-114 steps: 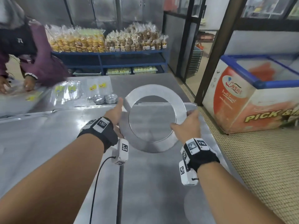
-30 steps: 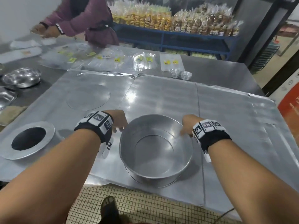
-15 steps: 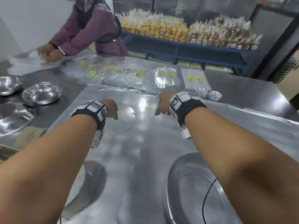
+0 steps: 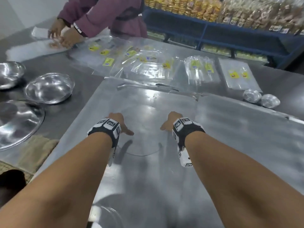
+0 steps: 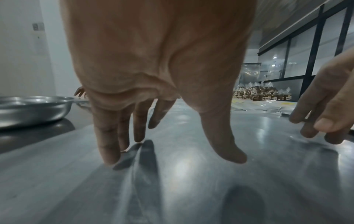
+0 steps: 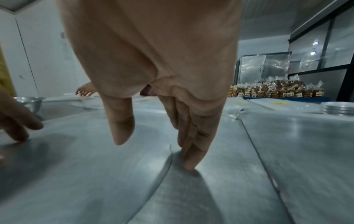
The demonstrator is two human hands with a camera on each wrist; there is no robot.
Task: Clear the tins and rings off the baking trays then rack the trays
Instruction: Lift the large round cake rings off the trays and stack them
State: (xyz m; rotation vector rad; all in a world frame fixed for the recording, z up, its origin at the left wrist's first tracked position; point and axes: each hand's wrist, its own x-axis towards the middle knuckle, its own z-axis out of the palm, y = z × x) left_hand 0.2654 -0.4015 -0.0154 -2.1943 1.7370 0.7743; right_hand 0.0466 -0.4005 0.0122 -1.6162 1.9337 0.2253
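Note:
A thin flat round metal disc lies on the left baking tray. My left hand is at its left edge and my right hand at its right edge. Both are open, with the fingers pointing down. In the left wrist view the left hand touches the metal with straight fingertips. In the right wrist view the right hand has its fingertips at the rim of the disc. Neither hand holds anything. A round tin shows at the bottom edge.
A second tray lies to the right. On the left are steel bowls, a wide steel pan and a cloth. Plastic bags and two stacks of small tins lie beyond the trays. Another person works at the far side.
My hands have left the round tin near the front edge and reached forward. They have come down at the two sides of the flat disc.

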